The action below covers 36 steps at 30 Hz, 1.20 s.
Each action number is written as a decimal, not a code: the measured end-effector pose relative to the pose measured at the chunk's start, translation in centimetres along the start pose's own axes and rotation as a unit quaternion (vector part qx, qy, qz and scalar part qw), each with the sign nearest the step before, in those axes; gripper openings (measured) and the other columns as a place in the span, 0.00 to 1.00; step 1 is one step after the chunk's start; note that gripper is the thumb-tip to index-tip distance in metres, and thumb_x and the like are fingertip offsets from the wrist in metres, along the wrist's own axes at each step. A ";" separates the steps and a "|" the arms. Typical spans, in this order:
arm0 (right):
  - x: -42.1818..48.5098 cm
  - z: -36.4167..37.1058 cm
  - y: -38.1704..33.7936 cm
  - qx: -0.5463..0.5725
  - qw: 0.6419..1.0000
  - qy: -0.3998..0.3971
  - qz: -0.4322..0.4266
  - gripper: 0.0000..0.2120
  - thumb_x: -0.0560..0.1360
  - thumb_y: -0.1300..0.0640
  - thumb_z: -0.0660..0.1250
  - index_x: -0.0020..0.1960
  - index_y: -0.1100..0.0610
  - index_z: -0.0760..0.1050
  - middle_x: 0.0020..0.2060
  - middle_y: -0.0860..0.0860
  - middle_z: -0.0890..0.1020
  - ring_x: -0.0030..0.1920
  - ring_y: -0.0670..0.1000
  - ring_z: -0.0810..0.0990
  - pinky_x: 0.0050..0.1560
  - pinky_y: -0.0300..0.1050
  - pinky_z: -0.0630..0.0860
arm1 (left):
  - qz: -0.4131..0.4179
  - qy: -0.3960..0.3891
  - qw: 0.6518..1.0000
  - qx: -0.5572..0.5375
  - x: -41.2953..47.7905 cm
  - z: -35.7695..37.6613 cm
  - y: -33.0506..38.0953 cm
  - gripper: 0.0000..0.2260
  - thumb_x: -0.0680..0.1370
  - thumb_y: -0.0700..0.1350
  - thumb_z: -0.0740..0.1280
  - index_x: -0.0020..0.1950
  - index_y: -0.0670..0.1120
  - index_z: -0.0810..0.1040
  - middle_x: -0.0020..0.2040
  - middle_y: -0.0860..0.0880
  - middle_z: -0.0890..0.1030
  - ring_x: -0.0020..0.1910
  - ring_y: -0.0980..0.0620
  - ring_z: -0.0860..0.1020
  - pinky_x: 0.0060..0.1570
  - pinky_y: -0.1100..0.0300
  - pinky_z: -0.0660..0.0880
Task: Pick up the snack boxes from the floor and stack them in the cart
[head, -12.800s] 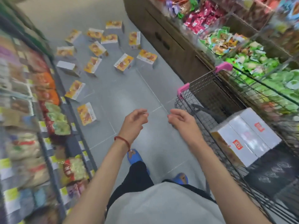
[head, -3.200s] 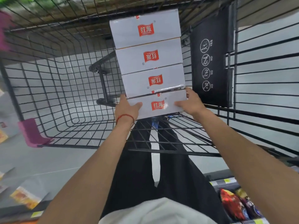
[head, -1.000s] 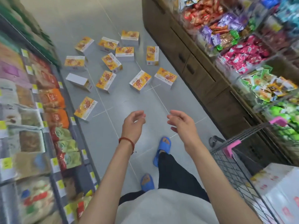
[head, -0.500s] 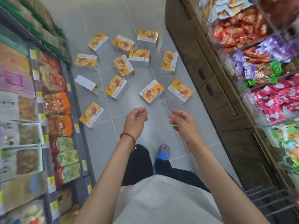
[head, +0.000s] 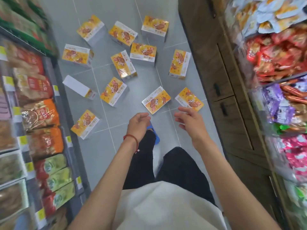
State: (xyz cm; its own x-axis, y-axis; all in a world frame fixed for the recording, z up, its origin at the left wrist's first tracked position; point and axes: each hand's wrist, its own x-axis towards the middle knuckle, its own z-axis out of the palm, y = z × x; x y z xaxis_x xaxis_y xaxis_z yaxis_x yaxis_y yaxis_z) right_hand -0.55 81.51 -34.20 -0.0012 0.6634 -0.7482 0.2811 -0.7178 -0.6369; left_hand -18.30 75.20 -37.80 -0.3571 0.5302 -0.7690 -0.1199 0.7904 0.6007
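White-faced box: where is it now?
In the head view, the white-faced box lies on the floor at left, beside the snack shelf, apart from the yellow box to its right.

Both hands [head: 139, 123] empty above scattered snack boxes [head: 156, 100], floor [head: 99, 151].
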 end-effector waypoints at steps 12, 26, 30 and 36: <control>19.8 3.3 -2.1 -0.102 0.995 0.001 0.018 0.11 0.81 0.60 0.65 0.62 0.53 0.79 0.56 0.51 0.84 0.57 0.49 0.82 0.52 0.39 0.75 | -0.131 0.035 0.990 -0.035 17.6 2.1 1.1 0.05 0.80 0.41 0.66 0.50 0.50 0.79 0.52 0.46 0.83 0.53 0.45 0.82 0.43 0.61 0.73; 45.5 7.9 11.9 -0.297 0.954 -0.036 -0.005 0.13 0.78 0.63 0.69 0.60 0.54 0.74 0.51 0.43 0.80 0.53 0.43 0.80 0.59 0.38 0.76 | -0.271 0.060 0.958 -0.073 41.5 10.9 -14.7 0.08 0.73 0.49 0.68 0.46 0.45 0.78 0.44 0.44 0.78 0.47 0.44 0.78 0.53 0.51 0.77; 52.9 9.9 15.5 -0.339 0.939 -0.046 -0.031 0.09 0.76 0.53 0.70 0.50 0.45 0.70 0.44 0.42 0.77 0.48 0.54 0.82 0.50 0.46 0.79 | -0.281 0.045 0.958 -0.032 49.1 11.9 -20.6 0.44 0.58 0.59 0.69 0.70 0.40 0.72 0.66 0.35 0.76 0.66 0.37 0.77 0.66 0.41 0.74; 62.0 12.8 20.4 -0.429 0.898 -0.066 -0.076 0.33 0.80 0.45 0.65 0.79 0.61 0.62 0.75 0.58 0.71 0.74 0.58 0.69 0.74 0.54 0.66 | -0.250 0.049 0.963 -0.087 57.7 12.9 -25.0 0.44 0.61 0.66 0.79 0.68 0.45 0.70 0.61 0.46 0.82 0.59 0.43 0.82 0.62 0.39 0.77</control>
State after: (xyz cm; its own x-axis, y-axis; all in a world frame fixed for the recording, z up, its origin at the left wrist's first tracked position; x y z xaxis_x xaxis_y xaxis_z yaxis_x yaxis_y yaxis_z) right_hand -7.20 105.26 -95.98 -0.1997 0.6694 -0.7155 0.9034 -0.1570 -0.3990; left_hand -23.90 89.97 -100.04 -0.2995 0.0592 -0.9523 -0.4496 0.8716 0.1956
